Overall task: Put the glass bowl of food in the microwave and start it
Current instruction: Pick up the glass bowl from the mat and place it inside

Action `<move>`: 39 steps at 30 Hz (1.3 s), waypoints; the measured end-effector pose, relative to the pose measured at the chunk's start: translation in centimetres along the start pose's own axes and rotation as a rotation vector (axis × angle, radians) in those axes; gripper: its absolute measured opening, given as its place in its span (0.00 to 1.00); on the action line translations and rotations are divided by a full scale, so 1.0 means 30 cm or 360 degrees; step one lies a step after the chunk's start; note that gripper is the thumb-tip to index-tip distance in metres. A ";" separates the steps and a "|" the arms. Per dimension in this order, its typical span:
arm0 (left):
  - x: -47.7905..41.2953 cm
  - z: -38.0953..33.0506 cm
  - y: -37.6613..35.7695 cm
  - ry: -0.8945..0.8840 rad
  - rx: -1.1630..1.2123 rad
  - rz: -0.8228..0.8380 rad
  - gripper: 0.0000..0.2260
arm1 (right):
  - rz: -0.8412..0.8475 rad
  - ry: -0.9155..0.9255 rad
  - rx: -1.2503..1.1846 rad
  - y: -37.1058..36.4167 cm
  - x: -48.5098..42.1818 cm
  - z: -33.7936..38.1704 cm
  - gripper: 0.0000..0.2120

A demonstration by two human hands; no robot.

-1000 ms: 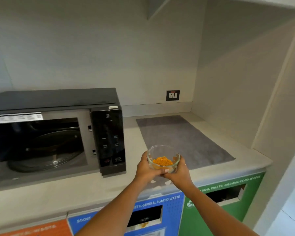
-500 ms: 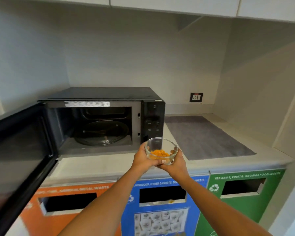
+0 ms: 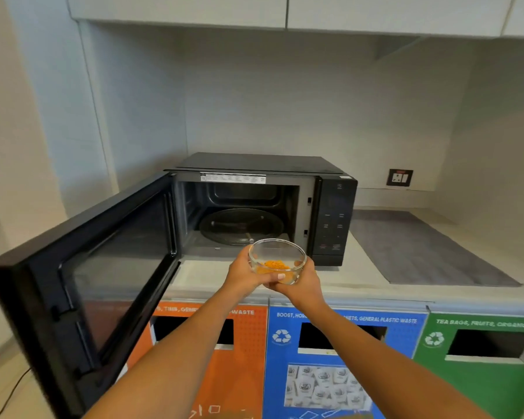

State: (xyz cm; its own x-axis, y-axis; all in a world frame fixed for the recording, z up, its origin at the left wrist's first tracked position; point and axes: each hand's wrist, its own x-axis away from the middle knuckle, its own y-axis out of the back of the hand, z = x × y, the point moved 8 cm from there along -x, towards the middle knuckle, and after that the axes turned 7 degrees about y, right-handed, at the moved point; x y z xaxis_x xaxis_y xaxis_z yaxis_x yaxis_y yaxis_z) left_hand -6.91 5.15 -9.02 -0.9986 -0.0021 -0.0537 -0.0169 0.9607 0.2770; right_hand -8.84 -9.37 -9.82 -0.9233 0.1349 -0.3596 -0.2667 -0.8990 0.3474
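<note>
A small glass bowl [image 3: 277,255] with orange food in its bottom is cupped between my left hand [image 3: 244,276] and my right hand [image 3: 303,282]. Both hands hold it upright above the counter's front edge, just in front of the black microwave [image 3: 254,164]. The microwave's door [image 3: 82,282] is swung wide open to the left. Inside, the glass turntable [image 3: 239,226] lies bare. The control panel [image 3: 333,225] is on the microwave's right side, just behind the bowl.
A grey mat [image 3: 415,246] lies on the beige counter [image 3: 436,290] right of the microwave. A wall socket [image 3: 400,177] sits behind it. Below the counter are orange [image 3: 248,358], blue [image 3: 342,358] and green [image 3: 481,373] waste bins. Cabinets hang overhead.
The bowl has moved left, from in front of the mat to in front of the microwave opening. My view has swung left and back, bringing the open door fully into sight.
</note>
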 end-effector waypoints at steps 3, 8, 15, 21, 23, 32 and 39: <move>-0.011 0.004 0.073 0.0009 -0.0013 -0.0018 0.37 | 0.0012 -0.0005 -0.0005 -0.063 -0.013 0.032 0.47; -0.060 0.017 0.155 0.0027 0.0089 -0.0034 0.36 | 0.0090 0.0033 0.0030 -0.147 -0.072 0.070 0.47; -0.194 0.052 0.228 0.0042 0.0147 -0.0074 0.35 | 0.0155 0.0068 0.0044 -0.270 -0.214 0.051 0.47; -0.356 0.085 0.254 0.0026 0.0148 -0.0098 0.31 | 0.0131 0.0089 0.0024 -0.365 -0.366 -0.006 0.48; -0.417 0.102 0.258 0.0008 0.0139 -0.0117 0.28 | 0.0124 0.0097 0.0037 -0.391 -0.418 -0.028 0.48; -0.702 0.164 0.261 -0.0062 -0.0007 -0.0158 0.31 | 0.0131 0.0057 -0.0030 -0.488 -0.650 -0.142 0.49; -0.878 0.206 0.252 -0.0051 -0.0032 -0.0149 0.28 | 0.0160 0.0028 0.0000 -0.553 -0.805 -0.218 0.44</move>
State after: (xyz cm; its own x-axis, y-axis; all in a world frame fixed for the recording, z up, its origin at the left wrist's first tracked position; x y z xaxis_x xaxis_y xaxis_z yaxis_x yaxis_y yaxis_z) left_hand 19.58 14.17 -11.45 -0.9904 -0.0822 -0.1110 -0.1113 0.9510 0.2884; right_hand 19.68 -0.44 -12.56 -0.9404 0.0368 -0.3380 -0.1730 -0.9077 0.3824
